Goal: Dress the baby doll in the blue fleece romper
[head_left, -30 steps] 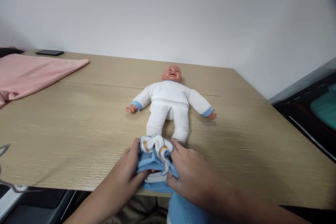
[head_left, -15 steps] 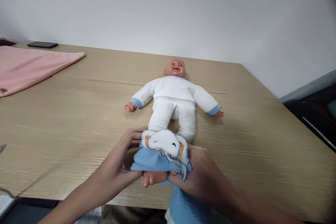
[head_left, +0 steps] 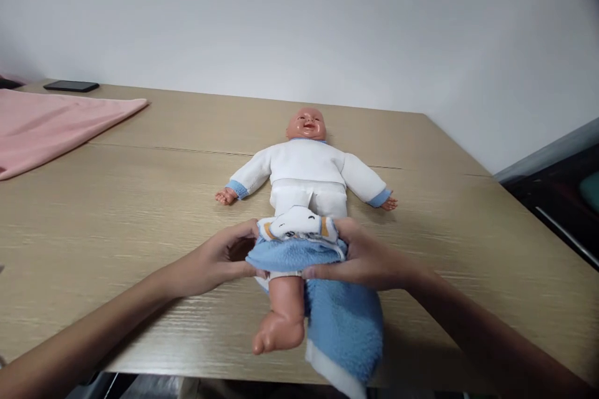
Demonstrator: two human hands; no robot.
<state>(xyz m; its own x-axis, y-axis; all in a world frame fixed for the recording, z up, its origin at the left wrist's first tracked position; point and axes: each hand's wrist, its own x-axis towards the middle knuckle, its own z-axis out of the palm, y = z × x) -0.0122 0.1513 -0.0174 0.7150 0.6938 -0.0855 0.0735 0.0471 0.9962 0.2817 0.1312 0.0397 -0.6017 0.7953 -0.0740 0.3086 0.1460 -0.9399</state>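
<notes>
A baby doll in a white top with blue cuffs lies on its back, head away from me. Blue fleece pants with a white animal-face patch are bunched around its leg. My left hand pinches the pants' left edge, thumb below and fingers above. On the other side, my right hand grips the right edge the same way. Below the bunched cloth, the doll's bare foot and lower leg stick out. The other pant leg hangs over the table's front edge; the doll's other foot is hidden.
The wooden table reaches back to a pale wall. A pink cloth lies at the left, with a black phone behind it. A dark object stands beyond the table's right edge.
Both hands have moved away from me, drawing the bunched pants up the doll's leg. The whole foot and lower leg now show below the cloth, where only the toes did before.
</notes>
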